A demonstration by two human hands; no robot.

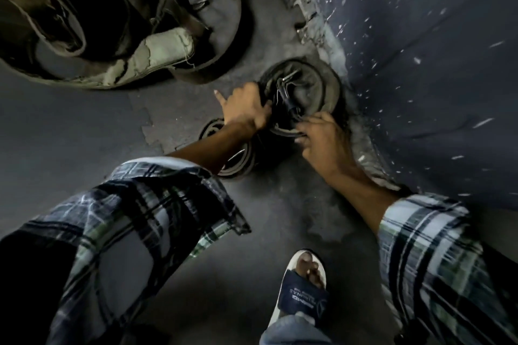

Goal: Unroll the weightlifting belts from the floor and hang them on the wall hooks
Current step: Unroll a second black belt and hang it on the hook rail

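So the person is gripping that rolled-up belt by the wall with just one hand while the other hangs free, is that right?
Not quite: both hands are on it. The head view shows the left hand gripping the rolled belt by the wall at its near-left edge, and the right hand holding its near rim. The belt is rolled up, as you said.

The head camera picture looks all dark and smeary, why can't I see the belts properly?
In the head view the light is dim, so the rolled belt that the left hand and right hand grip shows little detail; the checked sleeves and the wall's white specks are streaked by motion blur; the wide lens bends the wall and floor edges into curves.
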